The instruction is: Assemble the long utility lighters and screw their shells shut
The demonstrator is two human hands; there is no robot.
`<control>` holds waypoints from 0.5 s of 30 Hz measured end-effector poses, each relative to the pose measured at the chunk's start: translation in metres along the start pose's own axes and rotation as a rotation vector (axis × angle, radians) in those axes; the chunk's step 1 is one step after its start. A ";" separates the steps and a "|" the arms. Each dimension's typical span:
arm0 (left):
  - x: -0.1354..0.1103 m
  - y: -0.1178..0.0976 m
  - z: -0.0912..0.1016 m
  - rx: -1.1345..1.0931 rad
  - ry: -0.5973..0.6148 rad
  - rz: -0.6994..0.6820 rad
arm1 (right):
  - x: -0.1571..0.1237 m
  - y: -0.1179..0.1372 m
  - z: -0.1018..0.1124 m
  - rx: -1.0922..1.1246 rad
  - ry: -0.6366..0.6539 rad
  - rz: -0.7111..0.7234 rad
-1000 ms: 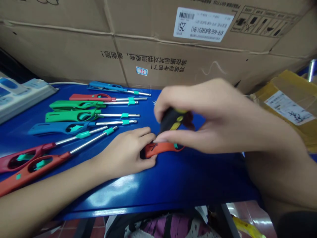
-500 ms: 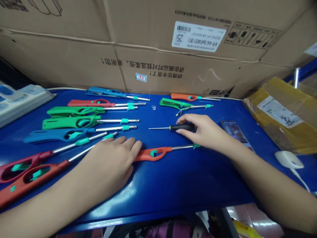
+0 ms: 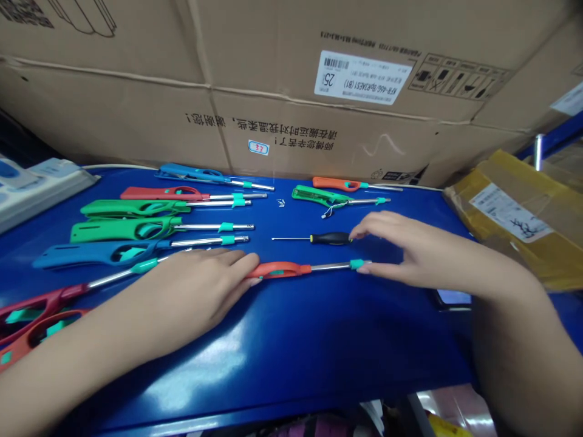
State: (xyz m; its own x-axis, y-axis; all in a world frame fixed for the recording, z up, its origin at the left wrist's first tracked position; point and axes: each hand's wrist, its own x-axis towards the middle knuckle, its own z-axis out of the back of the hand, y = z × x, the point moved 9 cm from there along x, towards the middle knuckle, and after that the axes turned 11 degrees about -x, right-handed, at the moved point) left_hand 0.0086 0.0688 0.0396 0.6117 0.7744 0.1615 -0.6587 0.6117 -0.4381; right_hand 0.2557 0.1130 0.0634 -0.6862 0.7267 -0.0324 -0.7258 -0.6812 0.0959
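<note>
My left hand (image 3: 214, 285) is closed round the handle end of an orange long-necked lighter (image 3: 282, 269), whose metal tube points right and carries a teal clip. At that tube's tip is my right hand (image 3: 405, 249), thumb and fingers apart; the thumb is at the tip, and whether it touches cannot be made out. Its fingertips are at the handle end of a black screwdriver (image 3: 332, 238), which lies on the blue table (image 3: 319, 346). Behind the screwdriver lies a green lighter (image 3: 321, 195) with its inside exposed and a white wire sticking out.
Several lighters, among them a blue one (image 3: 104, 252) and a dark red one (image 3: 50, 303), lie at the left. Another orange lighter (image 3: 334, 183) lies by the big cardboard box (image 3: 150, 127). A taped carton (image 3: 510, 212) stands at the right, with a phone (image 3: 453, 297) partly behind my arm.
My right hand has let go of the screwdriver and moved right and opened beside the lighter's tip. The lighter in my left hand has turned and shifted slightly up.
</note>
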 end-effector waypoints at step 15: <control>0.012 -0.007 -0.021 -0.138 0.096 -0.005 | 0.009 0.038 -0.020 0.018 0.028 0.161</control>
State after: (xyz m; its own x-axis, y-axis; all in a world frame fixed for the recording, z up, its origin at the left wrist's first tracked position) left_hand 0.0296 0.0706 0.0261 0.6583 0.7483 0.0818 -0.5930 0.5824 -0.5561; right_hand 0.2212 0.0916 0.0470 -0.7952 0.6049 -0.0429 -0.6052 -0.7870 0.1199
